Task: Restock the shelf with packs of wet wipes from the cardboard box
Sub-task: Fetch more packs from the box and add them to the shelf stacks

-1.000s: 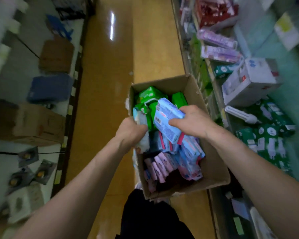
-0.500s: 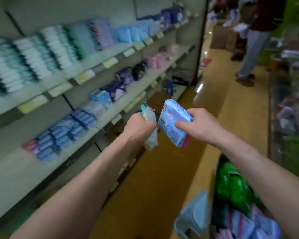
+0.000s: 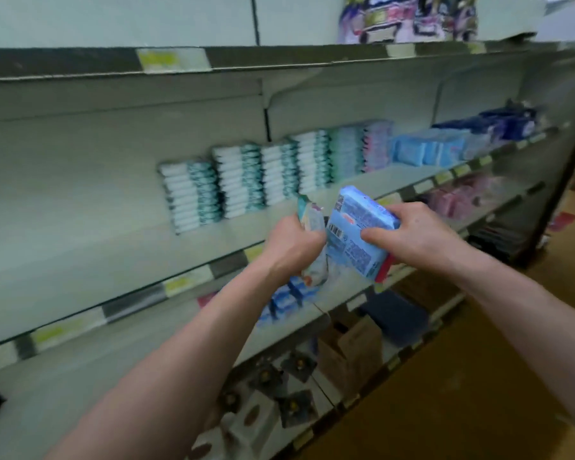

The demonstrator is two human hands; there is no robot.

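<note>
Curled around a pale, crumpled soft pack (image 3: 312, 218), the left hand (image 3: 291, 249) holds it upright over the front edge of the grey metal shelf (image 3: 80, 260), bare left of the stacked white-and-teal packs (image 3: 246, 180). The right hand (image 3: 412, 235) pinches a light-blue rectangular wipes pack (image 3: 356, 234), long axis slanting down-right, red end lowest. Half a second ago both packs hung over the aisle.

No word or number can be read. The blue pack (image 3: 356, 234) in the right hand (image 3: 415, 234) bears a barcode and blocks of fine print just left of the thumb tip, all blurred. The pale pack (image 3: 312, 220) above the left hand (image 3: 292, 247) fingers shows only smeared colour. The yellow price tags (image 3: 173, 58) on the shelf edges are illegible.
</note>
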